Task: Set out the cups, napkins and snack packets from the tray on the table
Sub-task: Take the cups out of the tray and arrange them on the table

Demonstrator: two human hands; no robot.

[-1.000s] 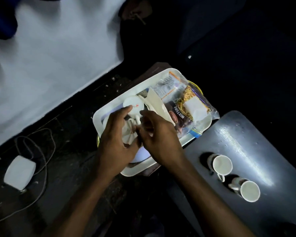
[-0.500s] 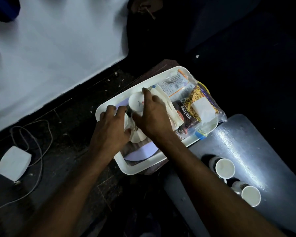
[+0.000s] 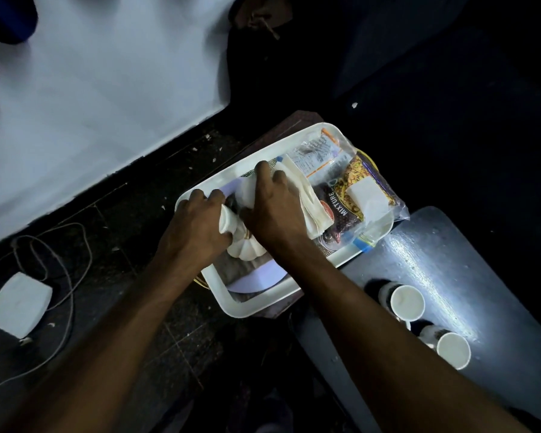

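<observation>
Two hands (image 3: 235, 220) around tray's cups (image 3: 247, 245)

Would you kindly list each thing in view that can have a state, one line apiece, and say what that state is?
Tray: on a small stand, still loaded.
Left hand: closed on a white cup in the tray.
Right hand: closed on white cups in the tray.
Napkins: folded, in the tray.
Snack packets: sealed, lying in the tray, overhanging its rim.
Near cup: upright, empty, on the table.
Far cup: upright, empty, on the table.
Table: holds two cups.
</observation>
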